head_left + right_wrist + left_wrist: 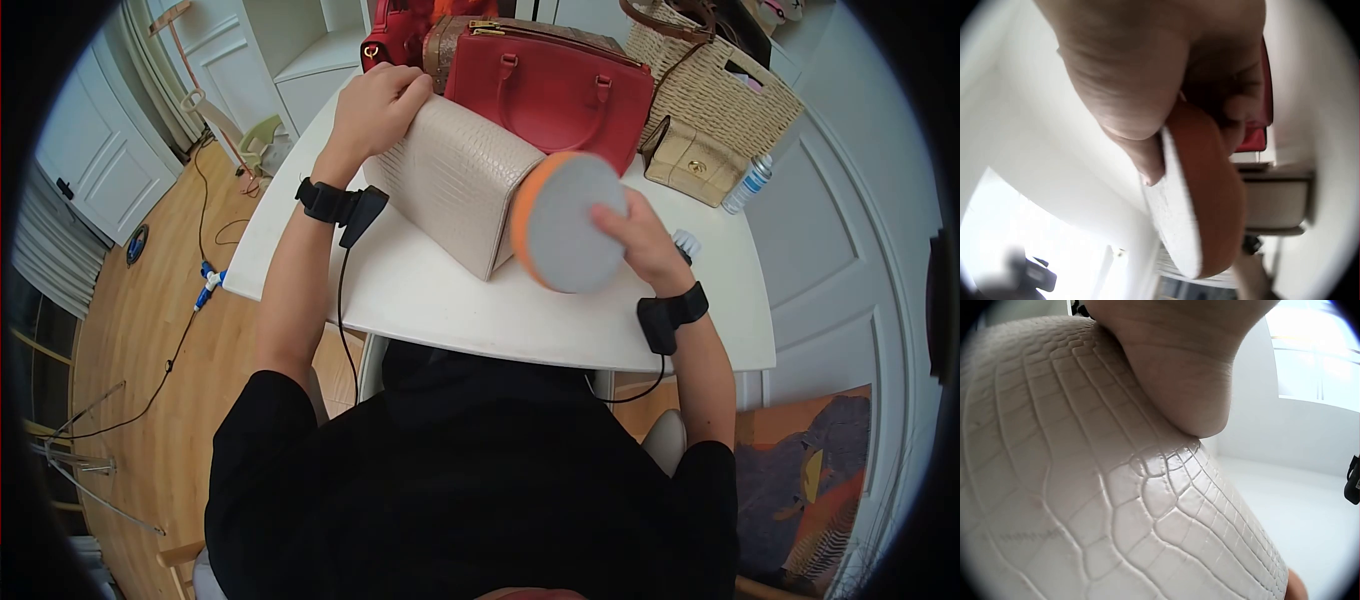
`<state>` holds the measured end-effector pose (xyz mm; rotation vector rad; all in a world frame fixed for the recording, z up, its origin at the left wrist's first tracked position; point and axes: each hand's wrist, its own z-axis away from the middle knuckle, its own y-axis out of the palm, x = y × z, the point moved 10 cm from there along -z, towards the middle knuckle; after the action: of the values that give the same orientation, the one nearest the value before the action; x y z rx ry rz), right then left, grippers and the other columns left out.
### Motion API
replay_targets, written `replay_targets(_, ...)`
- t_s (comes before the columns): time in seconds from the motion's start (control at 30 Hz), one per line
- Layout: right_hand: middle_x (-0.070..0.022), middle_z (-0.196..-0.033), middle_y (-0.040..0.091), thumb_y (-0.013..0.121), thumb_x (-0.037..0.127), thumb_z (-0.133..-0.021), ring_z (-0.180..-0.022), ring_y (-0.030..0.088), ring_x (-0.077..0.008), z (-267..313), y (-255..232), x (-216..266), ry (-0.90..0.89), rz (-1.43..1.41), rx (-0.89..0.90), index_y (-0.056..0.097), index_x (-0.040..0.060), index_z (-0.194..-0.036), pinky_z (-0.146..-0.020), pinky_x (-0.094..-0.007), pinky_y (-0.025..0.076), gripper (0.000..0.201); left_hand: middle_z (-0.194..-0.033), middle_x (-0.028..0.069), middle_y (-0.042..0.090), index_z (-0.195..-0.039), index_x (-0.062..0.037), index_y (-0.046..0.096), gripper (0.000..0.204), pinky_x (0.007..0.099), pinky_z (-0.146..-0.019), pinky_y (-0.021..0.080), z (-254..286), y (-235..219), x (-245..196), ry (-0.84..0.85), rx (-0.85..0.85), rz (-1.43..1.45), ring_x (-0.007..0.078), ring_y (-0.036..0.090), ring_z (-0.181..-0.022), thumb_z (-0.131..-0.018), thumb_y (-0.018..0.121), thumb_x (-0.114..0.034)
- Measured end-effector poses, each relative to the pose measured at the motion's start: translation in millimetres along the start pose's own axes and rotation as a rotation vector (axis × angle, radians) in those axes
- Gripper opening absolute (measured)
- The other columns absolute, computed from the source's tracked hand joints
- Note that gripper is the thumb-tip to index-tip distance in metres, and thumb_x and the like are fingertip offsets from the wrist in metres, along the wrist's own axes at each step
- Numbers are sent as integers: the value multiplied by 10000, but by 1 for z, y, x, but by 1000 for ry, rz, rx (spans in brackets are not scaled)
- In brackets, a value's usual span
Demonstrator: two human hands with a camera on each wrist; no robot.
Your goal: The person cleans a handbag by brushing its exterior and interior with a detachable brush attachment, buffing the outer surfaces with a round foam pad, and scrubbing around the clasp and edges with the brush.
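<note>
A cream handbag (455, 175) with a crocodile-pattern surface stands at an angle on the white table. My left hand (380, 105) grips its upper left corner, fingers over the top edge; the left wrist view shows the heel of that hand against the embossed panel (1147, 506). In my right hand (650, 240) is a round foam polishing pad (575, 225), orange around the side with a grey face. The thumb (1144, 159) lies on the grey face and the fingers are behind it. The pad overlaps the bag's right end in the head view.
Behind stand a red handbag (550, 90), a woven straw bag (735, 70) and a small gold bag (692, 160). A spray can (748, 185) is at the table's right edge. Cables run from both wrist cameras past the white table's (480, 320) front edge.
</note>
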<state>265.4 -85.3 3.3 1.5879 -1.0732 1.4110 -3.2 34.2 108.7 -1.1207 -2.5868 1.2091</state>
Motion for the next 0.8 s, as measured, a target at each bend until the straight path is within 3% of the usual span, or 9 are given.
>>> replay_targets(0.07, -106, -1185, 726, 764, 338, -933, -1044, 687, -167, -4, 3, -5, 43, 192, -26, 671, -33, -1249, -935, -346, 540, 496, -954, 137, 738, -993, -108, 777, 408, 446, -828, 521, -2, 0, -2, 4, 5, -1, 340, 681, -926, -959, 504, -409)
replay_targets(0.13, -125, -1169, 731, 779, 353, -917, -1032, 690, -183, -3, 23, -16, 89, 504, 175, 687, -40, -1208, -935, -344, 534, 498, -956, 140, 738, -997, -110, 778, 409, 447, -828, 522, -2, 1, -5, 35, 14, 13, 343, 681, -927, -957, 506, -412)
replay_targets(0.27, -146, -1159, 732, 792, 356, -899, -1056, 680, -190, 0, 26, -22, 210, 634, 240, 701, -43, -1181, -949, -340, 523, 497, -953, 130, 740, -994, -112, 778, 403, 444, -826, 521, -1, 1, 0, -2, 3, -4, 335, 679, -931, -957, 506, -406)
replay_targets(0.33, -125, -1171, 733, 780, 373, -916, -1091, 668, -177, 6, 32, -28, 221, 548, 424, 685, -35, -1224, -961, -334, 518, 520, -950, 130, 741, -996, -114, 779, 403, 442, -826, 521, 0, 0, -1, 0, -9, 5, 335, 680, -933, -958, 505, -407)
replay_targets(0.47, -97, -1189, 726, 758, 385, -943, -1110, 658, -170, 9, 23, -10, 60, 166, 292, 666, -24, -1265, -958, -329, 518, 528, -952, 132, 741, -1002, -111, 780, 410, 441, -830, 522, -1, 1, -3, 21, 6, 13, 336, 682, -935, -960, 503, -411)
replay_targets(0.53, -69, -1199, 712, 738, 392, -965, -1102, 654, -160, 4, 8, 1, -28, -129, 92, 649, -17, -1294, -960, -324, 517, 532, -944, 132, 742, -996, -104, 781, 406, 439, -833, 523, 0, 0, 1, -12, -12, 0, 337, 682, -936, -959, 507, -401)
replay_targets(0.67, -76, -1167, 710, 740, 382, -962, -1087, 654, -162, -5, 6, -6, 22, 226, 10, 655, -20, -1269, -953, -323, 516, 513, -943, 129, 744, -988, -99, 781, 396, 437, -834, 524, -1, 1, 0, -9, -8, 21, 336, 683, -935, -956, 513, -389)
replay_targets(0.77, -83, -1124, 714, 747, 375, -953, -1055, 661, -166, -6, 7, -9, 23, 366, 50, 657, -24, -1242, -933, -321, 518, 501, -945, 122, 748, -983, -96, 780, 389, 437, -832, 523, -1, 1, -2, 10, -6, 17, 333, 682, -936, -955, 518, -382)
replay_targets(0.8, -68, -1125, 708, 753, 372, -942, -1060, 652, -157, -5, 5, -15, 123, 524, 100, 651, -10, -1255, -950, -324, 512, 505, -949, 114, 749, -983, -95, 779, 390, 437, -830, 523, -1, 0, -2, 1, -13, 15, 328, 680, -940, -954, 516, -381)
